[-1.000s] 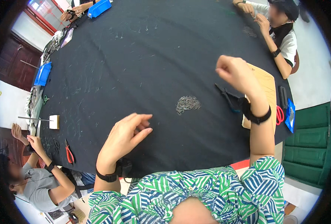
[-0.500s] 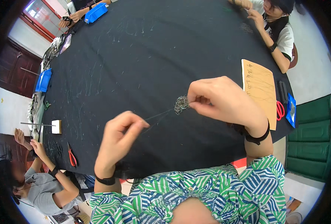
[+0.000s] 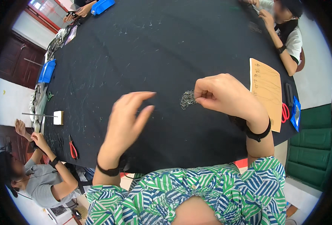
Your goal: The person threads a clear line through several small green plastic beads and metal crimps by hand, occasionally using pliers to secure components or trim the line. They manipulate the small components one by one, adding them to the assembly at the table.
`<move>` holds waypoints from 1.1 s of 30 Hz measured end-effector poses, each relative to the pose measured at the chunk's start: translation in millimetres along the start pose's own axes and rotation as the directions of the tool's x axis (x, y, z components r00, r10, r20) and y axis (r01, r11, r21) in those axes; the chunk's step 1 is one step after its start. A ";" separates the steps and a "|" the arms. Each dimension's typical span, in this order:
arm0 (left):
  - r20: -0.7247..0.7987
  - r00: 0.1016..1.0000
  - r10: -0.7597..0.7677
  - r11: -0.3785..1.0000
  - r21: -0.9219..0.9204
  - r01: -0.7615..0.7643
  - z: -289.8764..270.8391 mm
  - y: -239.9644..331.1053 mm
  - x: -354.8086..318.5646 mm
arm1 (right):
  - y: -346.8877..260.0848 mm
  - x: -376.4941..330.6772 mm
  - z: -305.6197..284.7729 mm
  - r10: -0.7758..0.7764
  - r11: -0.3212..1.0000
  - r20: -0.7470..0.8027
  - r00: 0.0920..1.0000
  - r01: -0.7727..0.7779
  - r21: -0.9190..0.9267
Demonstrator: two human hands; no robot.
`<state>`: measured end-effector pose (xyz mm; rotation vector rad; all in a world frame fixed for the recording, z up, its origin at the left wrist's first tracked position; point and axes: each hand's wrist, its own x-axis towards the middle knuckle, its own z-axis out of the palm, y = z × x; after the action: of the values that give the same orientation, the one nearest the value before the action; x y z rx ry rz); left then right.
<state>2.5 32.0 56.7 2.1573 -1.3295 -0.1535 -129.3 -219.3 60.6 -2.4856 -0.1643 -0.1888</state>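
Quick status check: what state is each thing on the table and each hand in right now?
right hand: fingertips pinched on the wire bundle
wire bundle: tangled, lying on the black table
left hand: open, fingers spread, holding nothing
tan card: flat
red pliers: lying near the table edge, untouched

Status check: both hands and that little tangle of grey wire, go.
Right hand pinching grey wire tangle. Left hand open, blurred, above black table. Nothing between them.
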 end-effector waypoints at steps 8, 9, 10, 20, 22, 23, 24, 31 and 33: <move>0.384 0.922 -0.053 0.580 -0.740 0.341 62.6 8.2 26.0 | -1.8 1.2 7.7 -0.022 0.999 0.008 1.000 0.022 -0.042; 0.389 0.920 -0.050 0.579 -0.739 0.344 65.3 6.2 27.4 | -0.7 1.3 8.7 -0.015 0.999 0.008 1.000 0.015 -0.040; 0.432 0.898 -0.083 0.550 -0.731 0.403 67.7 4.4 28.5 | 0.9 1.7 9.9 -0.013 0.999 0.018 1.000 0.014 -0.039; 0.392 0.904 -0.168 0.514 -0.748 0.420 91.4 -8.9 27.4 | 9.7 7.0 16.6 0.057 0.998 0.098 0.994 -0.055 -0.019; 0.392 0.904 -0.172 0.529 -0.737 0.421 91.6 -10.2 27.4 | 11.7 8.8 17.7 0.074 0.997 0.119 0.990 -0.071 -0.025; 0.387 0.905 -0.177 0.550 -0.724 0.417 92.0 -11.0 27.5 | 12.6 9.4 18.2 0.084 0.996 0.137 0.987 -0.081 -0.032; 0.391 0.903 -0.180 0.545 -0.724 0.423 92.5 -12.3 27.1 | 12.5 10.4 19.2 0.087 0.996 0.143 0.986 -0.083 -0.028; 0.315 0.931 -0.185 0.646 -0.675 0.356 93.1 -19.6 28.6 | 21.9 4.5 15.8 0.131 0.987 0.000 0.991 -0.130 -0.093; 0.272 0.943 -0.190 0.659 -0.677 0.328 96.6 -23.9 28.3 | 36.0 -3.6 12.5 0.153 0.939 -0.195 0.969 -0.204 -0.277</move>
<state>-2.7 -25.2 -29.3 1.6391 -0.8143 -0.8611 -125.7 -240.5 28.9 -2.7466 0.1765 -0.3723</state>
